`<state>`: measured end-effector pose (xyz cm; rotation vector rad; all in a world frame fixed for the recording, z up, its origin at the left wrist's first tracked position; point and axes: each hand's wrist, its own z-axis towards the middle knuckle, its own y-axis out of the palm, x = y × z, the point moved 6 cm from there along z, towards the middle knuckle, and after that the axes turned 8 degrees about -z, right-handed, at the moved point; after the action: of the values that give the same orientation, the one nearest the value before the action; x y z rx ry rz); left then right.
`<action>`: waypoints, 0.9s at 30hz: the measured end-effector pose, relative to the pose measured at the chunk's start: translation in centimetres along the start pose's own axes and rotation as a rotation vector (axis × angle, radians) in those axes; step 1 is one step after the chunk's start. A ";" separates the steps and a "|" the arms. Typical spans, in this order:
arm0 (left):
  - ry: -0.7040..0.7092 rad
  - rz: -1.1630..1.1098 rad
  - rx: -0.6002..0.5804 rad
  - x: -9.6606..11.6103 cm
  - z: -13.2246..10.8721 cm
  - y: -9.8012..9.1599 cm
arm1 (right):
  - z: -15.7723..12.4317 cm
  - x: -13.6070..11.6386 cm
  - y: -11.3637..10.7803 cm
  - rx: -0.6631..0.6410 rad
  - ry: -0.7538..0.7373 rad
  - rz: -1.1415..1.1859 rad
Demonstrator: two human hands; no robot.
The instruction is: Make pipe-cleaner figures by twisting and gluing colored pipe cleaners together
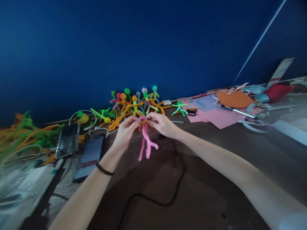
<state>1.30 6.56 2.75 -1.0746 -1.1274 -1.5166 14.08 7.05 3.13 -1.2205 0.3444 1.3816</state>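
A pink pipe-cleaner figure hangs between my hands above the dark table, its limbs pointing down. My left hand pinches its upper part from the left. From the right, my right hand grips the same part with thumb and finger. A bit of orange pipe cleaner shows between my fingertips, wrapped at the figure's top. Fingers cover some of that upper end. Behind my hands, several finished pipe-cleaner figures in orange, green and other colours stand bunched against the wall.
A green figure stands beside black-handled scissors. Pink and purple paper, orange paper and a pen lie right. Left are a phone, a tablet and loose pipe cleaners. A black cable crosses the table.
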 end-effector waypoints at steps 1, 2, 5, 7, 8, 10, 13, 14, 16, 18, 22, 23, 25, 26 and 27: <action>-0.008 -0.017 -0.005 -0.1 0.0 0.0 | 0.1 0.2 0.1 -0.027 0.034 0.068; -0.018 -0.031 -0.007 -0.2 0.0 0.1 | 0.1 0.3 0.2 -0.053 0.064 0.125; -0.058 -0.058 -0.016 -0.5 0.0 0.1 | 0.0 0.2 0.3 -0.096 0.101 0.221; -0.086 -0.072 -0.042 -0.6 0.0 0.1 | 0.0 0.1 0.3 -0.099 0.103 0.240; -0.098 -0.080 -0.060 -0.7 0.0 0.2 | 0.0 0.1 0.3 -0.096 0.103 0.247; -0.099 -0.084 -0.093 -0.6 0.0 0.3 | -0.1 0.0 0.3 -0.087 0.100 0.259; -0.064 -0.037 -0.130 -0.4 0.0 0.3 | -0.2 -0.1 0.4 -0.086 0.091 0.264; -0.055 -0.019 -0.137 -0.4 0.0 0.3 | -0.2 -0.1 0.4 -0.092 0.088 0.261; -0.058 -0.007 -0.143 -0.5 0.0 0.2 | -0.2 -0.2 0.5 -0.109 0.087 0.258; -0.082 -0.035 -0.149 -0.6 -0.1 0.2 | -0.2 -0.3 0.4 -0.112 0.078 0.253; -0.119 -0.130 -0.158 -0.5 -0.4 0.5 | 0.0 -0.4 -0.3 -0.073 0.024 0.227; -0.131 -0.147 -0.147 -0.5 -0.4 0.5 | 0.0 -0.4 -0.4 -0.063 0.013 0.221; -0.166 -0.168 -0.118 -0.5 -0.4 0.4 | 0.1 -0.2 -0.5 -0.054 0.009 0.230; -0.185 -0.177 -0.110 -0.6 -0.4 0.4 | 0.1 0.0 -0.5 -0.055 0.014 0.248; -0.200 -0.187 -0.110 -0.7 -0.4 0.4 | 0.1 0.1 -0.4 -0.062 0.020 0.271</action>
<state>1.75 6.27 2.06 -1.2460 -1.3255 -1.6607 14.36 7.31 3.26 -1.2734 0.4987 1.6221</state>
